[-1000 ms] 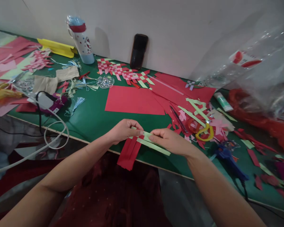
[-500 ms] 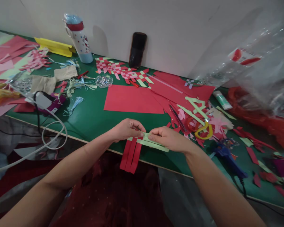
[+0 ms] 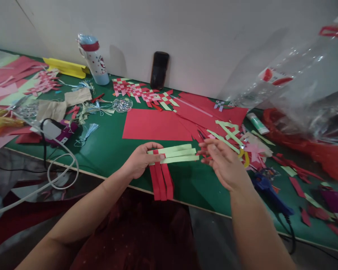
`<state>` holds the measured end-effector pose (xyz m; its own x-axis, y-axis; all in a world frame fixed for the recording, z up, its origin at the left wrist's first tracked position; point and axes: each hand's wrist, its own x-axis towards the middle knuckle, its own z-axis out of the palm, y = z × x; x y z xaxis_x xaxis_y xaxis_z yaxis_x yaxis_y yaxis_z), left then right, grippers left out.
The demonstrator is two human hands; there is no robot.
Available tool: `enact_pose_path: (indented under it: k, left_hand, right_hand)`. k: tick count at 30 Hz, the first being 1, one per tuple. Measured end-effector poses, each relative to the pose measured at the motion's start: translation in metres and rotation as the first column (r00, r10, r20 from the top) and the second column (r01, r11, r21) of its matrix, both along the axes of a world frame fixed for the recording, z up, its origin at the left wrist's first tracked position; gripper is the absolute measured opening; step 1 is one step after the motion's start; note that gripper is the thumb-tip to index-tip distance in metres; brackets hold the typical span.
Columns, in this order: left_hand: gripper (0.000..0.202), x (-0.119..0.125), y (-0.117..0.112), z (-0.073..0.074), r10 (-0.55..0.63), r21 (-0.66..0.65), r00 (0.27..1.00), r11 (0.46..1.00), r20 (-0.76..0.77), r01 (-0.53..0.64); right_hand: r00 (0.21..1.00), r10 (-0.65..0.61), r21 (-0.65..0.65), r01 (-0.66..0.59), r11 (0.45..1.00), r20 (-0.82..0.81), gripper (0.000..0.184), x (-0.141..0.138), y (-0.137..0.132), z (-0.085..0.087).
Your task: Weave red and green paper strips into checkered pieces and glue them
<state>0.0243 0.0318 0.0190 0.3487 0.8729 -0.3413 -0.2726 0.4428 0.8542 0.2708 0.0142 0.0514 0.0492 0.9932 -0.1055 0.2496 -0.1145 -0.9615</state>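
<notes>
My left hand (image 3: 138,160) pinches a small woven piece of paper strips, thumb on top where they cross. Its red paper strips (image 3: 162,183) hang down toward me. The pale green paper strips (image 3: 180,153) fan out to the right, three of them showing. Just past their ends is my right hand (image 3: 221,161), fingers bent and apart, with nothing visible between them. Behind its fingertips lies a dark, slim pointed tool (image 3: 201,134), mostly covered by the hand.
Beyond the hands lies a red paper sheet (image 3: 156,125). Finished woven strips (image 3: 142,93), a phone (image 3: 159,70) and a bottle (image 3: 97,63) stand or lie along the wall. Scissors (image 3: 245,157), paper scraps and a blue glue gun (image 3: 272,193) are at the right; a white cable (image 3: 76,165) loops left.
My right hand has let go of the green strips and moved right. The woven piece stays in my left hand, its green strips now spread and tilted slightly upward.
</notes>
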Motion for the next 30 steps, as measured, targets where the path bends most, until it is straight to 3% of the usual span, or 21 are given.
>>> enact_pose_path:
  k: [3, 6, 9, 12, 22, 30]
  left_hand:
    - [0.045, 0.001, -0.002, 0.002, 0.101, -0.036, 0.993, 0.994, 0.061, -0.099]
    - [0.043, 0.006, -0.004, 0.003, 0.153, -0.053, 0.983, 0.987, 0.099, -0.149]
    - [0.040, 0.014, -0.008, 0.001, 0.165, -0.052, 0.979, 0.986, 0.117, -0.160]
    - [0.038, 0.019, -0.013, -0.001, 0.162, -0.041, 0.979, 0.987, 0.124, -0.158]
    - [0.044, 0.020, -0.015, -0.005, 0.155, -0.033, 0.976, 0.988, 0.152, -0.152]
    - [0.074, 0.016, -0.027, -0.006, 0.120, -0.039, 0.961, 0.993, 0.249, -0.114]
  right_hand:
    - [0.991, -0.078, -0.023, 0.076, 0.997, -0.105, 0.038, -0.004, -0.020, -0.011]
    - [0.984, 0.014, -0.111, -0.034, 0.993, -0.178, 0.042, -0.028, -0.036, -0.022]
    - [0.968, 0.055, -0.114, -0.085, 0.990, -0.244, 0.044, -0.057, -0.039, -0.029]
    - [0.958, -0.001, -0.083, -0.024, 0.996, -0.287, 0.038, -0.074, -0.033, -0.034]
    - [0.945, -0.165, -0.036, 0.162, 0.986, -0.281, 0.029, -0.084, -0.033, -0.041]
    - [0.935, -0.250, 0.009, 0.261, 0.965, -0.251, 0.028, -0.088, -0.034, -0.041]
